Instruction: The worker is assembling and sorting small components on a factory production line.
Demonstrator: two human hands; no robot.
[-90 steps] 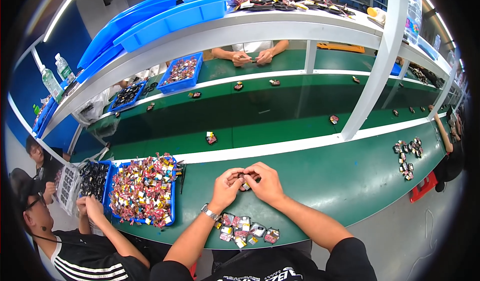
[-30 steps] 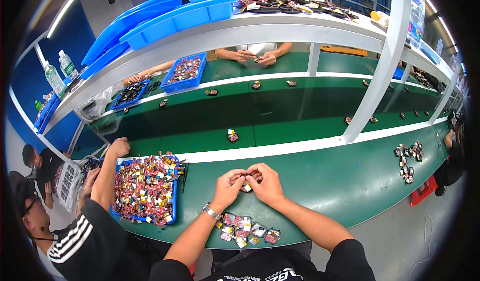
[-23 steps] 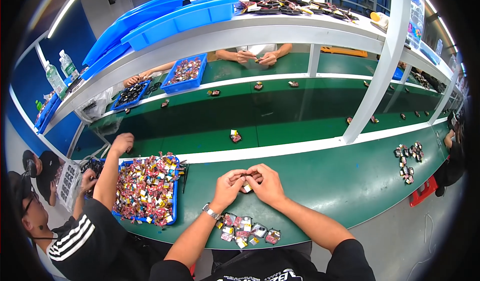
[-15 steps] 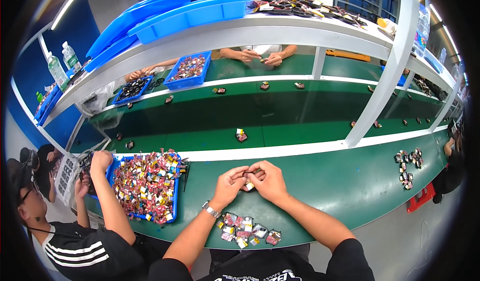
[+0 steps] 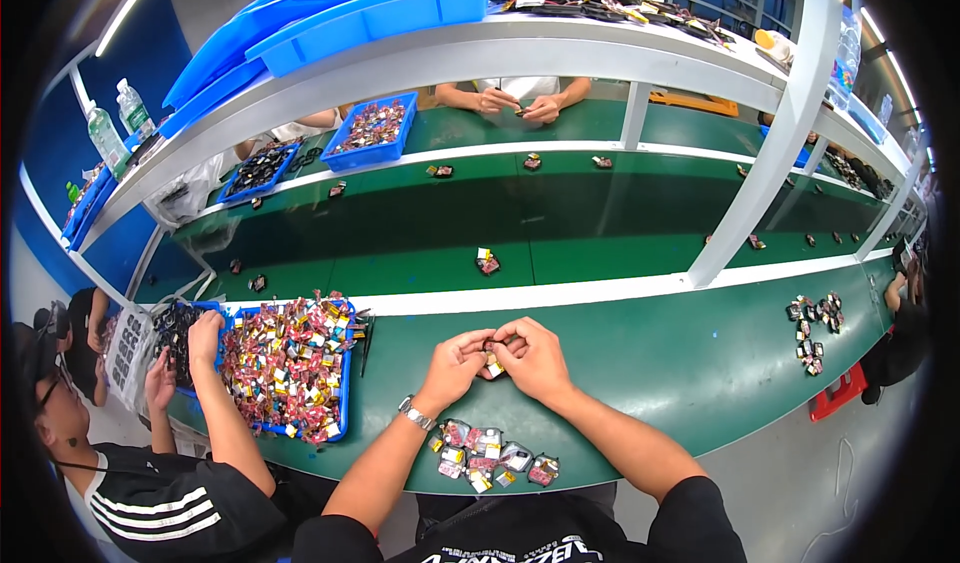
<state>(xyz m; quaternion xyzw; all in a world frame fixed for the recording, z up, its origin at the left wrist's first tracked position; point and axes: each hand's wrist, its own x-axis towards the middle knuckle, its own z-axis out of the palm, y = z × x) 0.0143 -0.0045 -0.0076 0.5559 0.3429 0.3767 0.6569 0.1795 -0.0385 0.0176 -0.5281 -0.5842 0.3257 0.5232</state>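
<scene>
Green worktop [image 5: 640, 363] spanned by white strip. Blue tray [image 5: 340, 403] of mixed small packets set left, reached into by co-worker's hand [image 5: 205, 335]. Cluster of small packets [image 5: 490, 458] laid at near edge. Left hand [image 5: 455, 365] and right hand [image 5: 530, 355] joined above worktop centre; small part [image 5: 493, 366] pinched between fingers of both.

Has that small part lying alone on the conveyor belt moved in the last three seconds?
Yes. The small part has travelled rightward along the dark green belt, closer to the white upright post, while both hands stayed put.
</scene>
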